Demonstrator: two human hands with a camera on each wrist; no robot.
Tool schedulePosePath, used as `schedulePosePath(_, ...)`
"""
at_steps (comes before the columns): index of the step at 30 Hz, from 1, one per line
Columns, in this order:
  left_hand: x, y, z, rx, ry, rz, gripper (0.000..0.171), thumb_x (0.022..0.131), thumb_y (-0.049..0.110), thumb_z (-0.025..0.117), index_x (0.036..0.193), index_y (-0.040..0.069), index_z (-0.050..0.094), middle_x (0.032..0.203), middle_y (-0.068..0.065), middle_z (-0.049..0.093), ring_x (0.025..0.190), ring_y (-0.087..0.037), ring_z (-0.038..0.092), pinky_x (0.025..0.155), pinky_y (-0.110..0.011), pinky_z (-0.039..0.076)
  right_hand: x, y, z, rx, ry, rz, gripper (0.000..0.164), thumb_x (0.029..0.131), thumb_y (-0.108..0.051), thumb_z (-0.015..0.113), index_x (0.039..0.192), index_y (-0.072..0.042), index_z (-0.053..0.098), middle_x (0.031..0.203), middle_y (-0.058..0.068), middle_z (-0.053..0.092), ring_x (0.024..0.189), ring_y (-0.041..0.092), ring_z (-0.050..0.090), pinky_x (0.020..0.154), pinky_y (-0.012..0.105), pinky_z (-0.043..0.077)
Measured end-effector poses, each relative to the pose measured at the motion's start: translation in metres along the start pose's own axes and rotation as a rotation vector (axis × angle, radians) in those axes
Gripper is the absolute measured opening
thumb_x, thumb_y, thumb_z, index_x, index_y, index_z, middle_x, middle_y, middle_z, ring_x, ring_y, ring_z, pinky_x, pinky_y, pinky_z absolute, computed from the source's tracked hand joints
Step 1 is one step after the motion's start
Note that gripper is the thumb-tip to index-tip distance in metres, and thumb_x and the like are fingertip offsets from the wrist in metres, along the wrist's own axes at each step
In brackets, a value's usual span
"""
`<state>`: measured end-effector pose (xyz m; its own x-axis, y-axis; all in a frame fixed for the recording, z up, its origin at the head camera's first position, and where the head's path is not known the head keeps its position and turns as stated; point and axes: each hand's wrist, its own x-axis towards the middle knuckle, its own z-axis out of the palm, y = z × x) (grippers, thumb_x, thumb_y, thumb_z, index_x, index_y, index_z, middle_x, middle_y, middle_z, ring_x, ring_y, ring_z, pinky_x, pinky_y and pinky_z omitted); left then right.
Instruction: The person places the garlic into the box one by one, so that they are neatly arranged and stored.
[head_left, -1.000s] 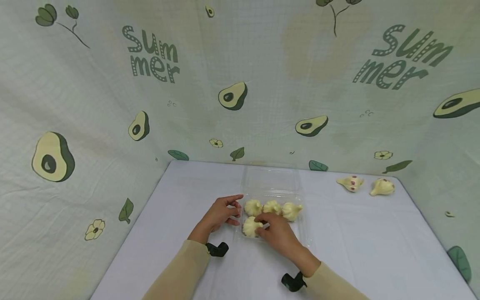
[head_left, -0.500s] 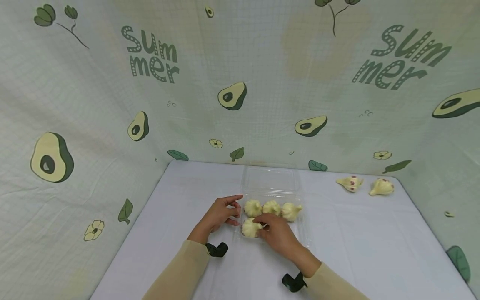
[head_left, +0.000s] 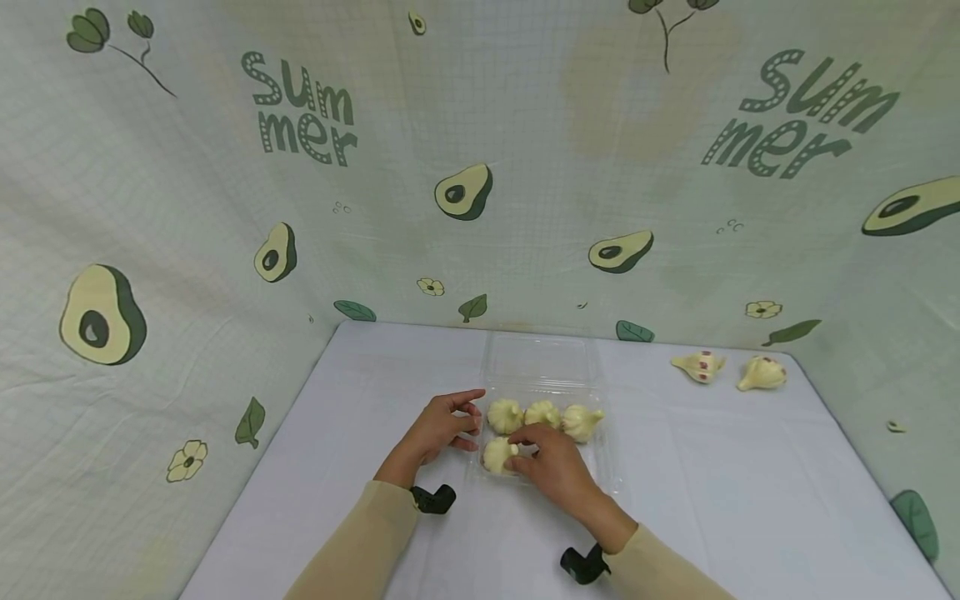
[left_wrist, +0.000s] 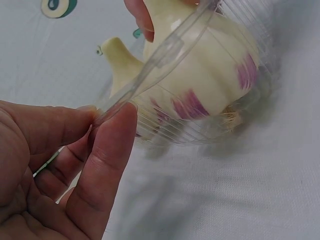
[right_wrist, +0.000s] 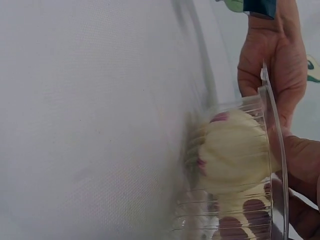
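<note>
An open clear plastic clamshell box sits at mid-table with garlic bulbs in it. Three bulbs stand in its back row: left, middle and right. At its front left is a further garlic bulb, its neck between the thumb and forefinger of my right hand. My left hand pinches the box's left rim; the left wrist view shows thumb and finger on the thin rim. Purple patches mark the bulb behind the ribbed wall.
Two more garlic bulbs lie at the back right of the table, one left of the other. The box's lid is folded back toward the printed cloth wall. Cloth walls also rise at both sides.
The front-left bulb has turned slightly under my right fingers, its neck now looking shorter from above. My left hand keeps its place at the rim.
</note>
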<state>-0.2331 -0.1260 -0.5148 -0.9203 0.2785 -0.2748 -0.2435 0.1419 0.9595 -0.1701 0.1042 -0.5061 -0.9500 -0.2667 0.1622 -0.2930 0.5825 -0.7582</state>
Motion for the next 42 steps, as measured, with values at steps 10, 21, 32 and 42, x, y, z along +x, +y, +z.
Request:
schedulePosePath(10, 0.001, -0.001, -0.001, -0.01, 0.0, -0.005, 0.059, 0.098, -0.005, 0.067, 0.154, 0.012, 0.056, 0.111, -0.01, 0.06, 0.084, -0.017, 0.066, 0.065, -0.033, 0.067, -0.001, -0.001, -0.001, 0.028, -0.069, 0.011, 0.033, 0.082, -0.009, 0.089, 0.113, -0.008, 0.076, 0.112, 0.005, 0.075, 0.104, 0.027, 0.071, 0.077, 0.029, 0.063)
schedulePosePath(21, 0.0, 0.0, -0.001, -0.018, -0.005, -0.002, 0.06, 0.098, -0.005, 0.066, 0.155, 0.011, 0.055, 0.112, -0.01, 0.06, 0.084, -0.017, 0.066, 0.065, -0.033, 0.067, 0.0, 0.0, -0.001, 0.023, -0.073, 0.041, 0.038, 0.082, -0.008, 0.089, 0.118, -0.007, 0.075, 0.112, 0.006, 0.074, 0.103, 0.025, 0.069, 0.075, 0.027, 0.061)
schedulePosePath(32, -0.001, 0.001, 0.0, -0.013, 0.002, 0.0, 0.059, 0.098, -0.005, 0.066, 0.154, 0.012, 0.056, 0.111, -0.01, 0.061, 0.084, -0.017, 0.066, 0.065, -0.032, 0.066, 0.0, 0.001, -0.001, 0.053, -0.035, 0.068, 0.038, 0.082, -0.011, 0.089, 0.118, -0.009, 0.075, 0.111, 0.006, 0.073, 0.096, 0.024, 0.07, 0.073, 0.025, 0.059)
schedulePosePath(42, -0.001, 0.001, 0.0, -0.016, -0.004, -0.003, 0.06, 0.098, -0.005, 0.067, 0.154, 0.011, 0.055, 0.112, -0.01, 0.06, 0.084, -0.017, 0.066, 0.065, -0.032, 0.066, -0.004, 0.0, -0.02, 0.182, 0.035, 0.018, 0.046, 0.086, -0.012, 0.088, 0.128, -0.003, 0.07, 0.119, 0.014, 0.073, 0.11, 0.036, 0.069, 0.087, 0.035, 0.064)
